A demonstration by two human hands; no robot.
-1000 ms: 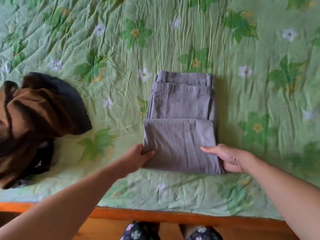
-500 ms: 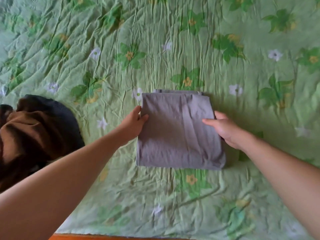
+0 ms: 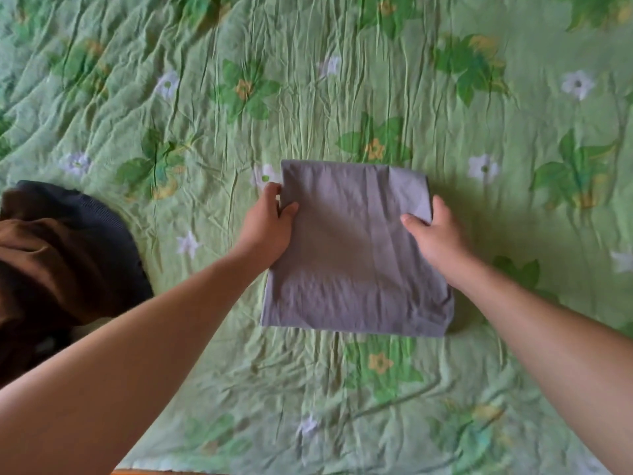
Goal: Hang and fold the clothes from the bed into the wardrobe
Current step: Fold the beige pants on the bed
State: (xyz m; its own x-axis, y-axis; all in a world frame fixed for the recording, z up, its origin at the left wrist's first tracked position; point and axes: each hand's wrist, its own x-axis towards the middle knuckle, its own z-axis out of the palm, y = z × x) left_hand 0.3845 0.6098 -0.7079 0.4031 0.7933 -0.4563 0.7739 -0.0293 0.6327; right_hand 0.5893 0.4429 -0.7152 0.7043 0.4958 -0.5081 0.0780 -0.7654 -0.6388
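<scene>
The bed [image 3: 342,80], spread with a crumpled green cotton cover printed with leaves and pale flowers, filled nearly the whole view. At nine o'clock lay a loose heap of brown and dark navy clothes [image 3: 61,255], not yet folded and well apart from the work, so a good part of the task appeared to remain.

Just to the three o'clock side of centre was the folded grey garment [image 3: 352,262], a squarish packet of thin woven cloth. A shadow ran along its three and five o'clock edges. Whether it lay on the cover or was lifted just clear could not be told.

The left hand [image 3: 267,228] gripped its nine o'clock edge near the far corner, thumb on top and fingers curled round the edge. The right hand [image 3: 435,234] held the three o'clock edge the same way, thumb pressed on the top layer. No wardrobe showed.

The folding looked finished, and carrying it off seemed the likely next step. Both grips sat in the twelve o'clock half, so the six o'clock half had no support. On a lift the lower layers could sag and the packet fall open. If either pinch caught only the top layer, the thin cloth beneath might slide out, and an uneven pull would skew the stack
</scene>
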